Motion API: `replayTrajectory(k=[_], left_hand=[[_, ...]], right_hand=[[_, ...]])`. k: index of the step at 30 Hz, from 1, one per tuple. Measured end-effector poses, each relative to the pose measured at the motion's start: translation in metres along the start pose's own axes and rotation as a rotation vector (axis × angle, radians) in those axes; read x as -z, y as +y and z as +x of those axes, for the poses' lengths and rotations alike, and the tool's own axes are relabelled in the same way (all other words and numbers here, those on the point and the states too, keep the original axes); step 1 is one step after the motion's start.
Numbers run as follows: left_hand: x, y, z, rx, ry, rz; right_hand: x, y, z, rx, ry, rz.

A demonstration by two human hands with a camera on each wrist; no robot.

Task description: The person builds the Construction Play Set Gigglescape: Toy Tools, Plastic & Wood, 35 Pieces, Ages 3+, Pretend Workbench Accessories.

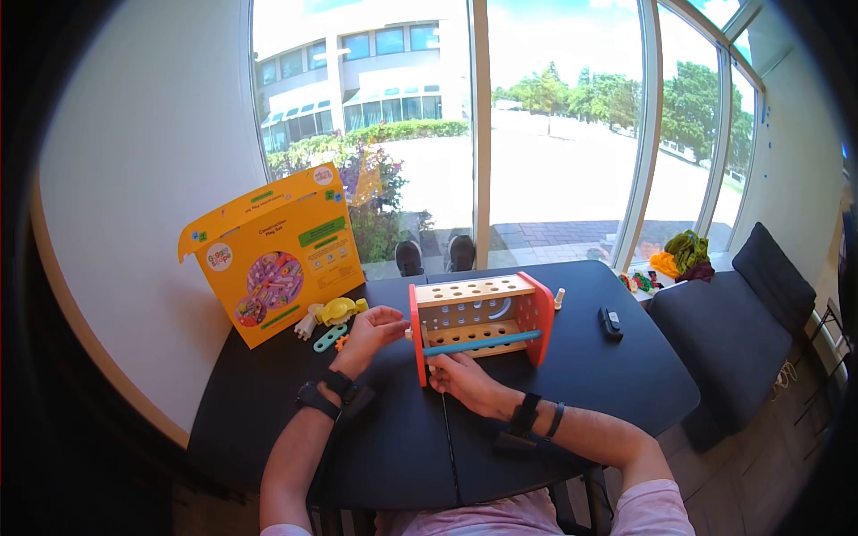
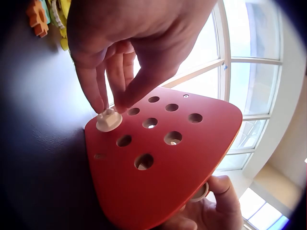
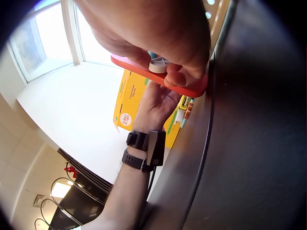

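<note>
Your left grip [image 1: 371,332] pinches the white nut [image 2: 109,120], beneath its fingertips on the red panel's [image 2: 184,160] outer face. Your right grip [image 1: 469,382] pinches a white round piece [image 3: 158,65] on the inner side, below the blue bar [image 1: 487,342]. You're apparently fastening; next likely calls for holding one steady while turning the other.

in the head view we get strong daylight from the windows [image 1: 480,107] at twelve o'clock, bleaching the ground [image 1: 559,183] outside; in the left wrist view we catch a sheen on the table [image 2: 45,129] at nine o'clock; all our edges curve and darken.
</note>
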State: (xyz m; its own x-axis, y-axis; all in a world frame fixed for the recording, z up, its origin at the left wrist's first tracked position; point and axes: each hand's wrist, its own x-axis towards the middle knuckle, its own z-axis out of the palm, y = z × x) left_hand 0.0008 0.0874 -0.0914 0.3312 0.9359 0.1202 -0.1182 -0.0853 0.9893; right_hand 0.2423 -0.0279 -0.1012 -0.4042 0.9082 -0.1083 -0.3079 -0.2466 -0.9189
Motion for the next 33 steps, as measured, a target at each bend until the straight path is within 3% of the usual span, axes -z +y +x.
replayTrajectory(k=[4,7,10,14,17,20,23,29,32,33], left_hand=[[-0.001,0.003,0.004,-0.051,0.077,-0.077],[0.006,-0.005,0.008,0.019,0.086,0.188],[0.004,-0.014,0.009,0.224,0.029,0.306],[0.005,-0.020,0.007,0.155,0.010,0.225],[0.002,-0.013,0.000,-0.042,-0.063,0.159],[0.002,-0.006,0.000,0.049,0.041,0.150],[0.008,-0.009,0.009,0.280,0.027,0.245],[0.007,-0.013,0.002,0.006,-0.067,0.186],[0.005,-0.008,0.008,0.267,0.020,0.265],[0.007,-0.013,0.009,0.223,-0.015,0.226]], right_hand=[[0.001,0.003,0.003,0.001,-0.010,0.008],[0.001,0.004,0.004,0.004,-0.013,0.006],[0.000,0.005,0.004,0.011,-0.027,-0.001],[-0.002,0.006,0.003,0.023,-0.037,-0.005],[-0.005,0.002,-0.002,0.019,-0.027,-0.017],[-0.005,0.001,-0.002,0.011,-0.026,-0.022],[-0.005,0.001,-0.002,0.004,-0.024,-0.026],[-0.008,-0.003,-0.004,-0.014,-0.014,-0.043],[-0.007,-0.002,-0.004,-0.017,-0.012,-0.039],[-0.006,-0.002,-0.003,-0.019,-0.012,-0.037]])
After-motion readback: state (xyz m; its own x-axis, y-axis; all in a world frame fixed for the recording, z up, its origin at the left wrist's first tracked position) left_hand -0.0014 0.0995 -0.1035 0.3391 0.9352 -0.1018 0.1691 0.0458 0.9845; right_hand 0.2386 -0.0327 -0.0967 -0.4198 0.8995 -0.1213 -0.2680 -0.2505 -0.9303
